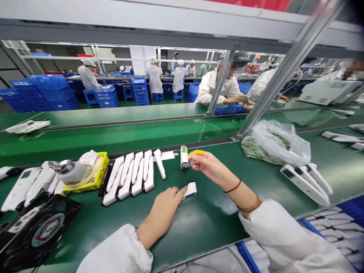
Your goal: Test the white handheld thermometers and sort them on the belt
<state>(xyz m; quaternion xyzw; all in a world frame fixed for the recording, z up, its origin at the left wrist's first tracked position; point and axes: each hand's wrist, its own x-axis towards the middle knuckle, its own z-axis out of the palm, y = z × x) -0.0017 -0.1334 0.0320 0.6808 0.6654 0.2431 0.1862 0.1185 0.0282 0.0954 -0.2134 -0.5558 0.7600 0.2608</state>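
Note:
My left hand (165,208) rests low over the bench, its fingers closed against a short white plastic casing (192,188) that they partly cover. My right hand (212,168) is raised just to the right of a small white device (184,156) with a green label and a dark end. A yellow finger cot (196,152) covers one of its fingertips. Thumb and finger are pinched together there; anything between them is too small to make out. Left of the device lie a slim white piece (159,163) and a row of long white handles (132,176).
A yellow basket (104,161) with a metal-topped bottle stands left, near a black bag (42,231). Right are a clear bag of green parts (273,142) and more white devices (305,182). A metal post (284,76) rises there. Co-workers sit beyond the green belt (127,132).

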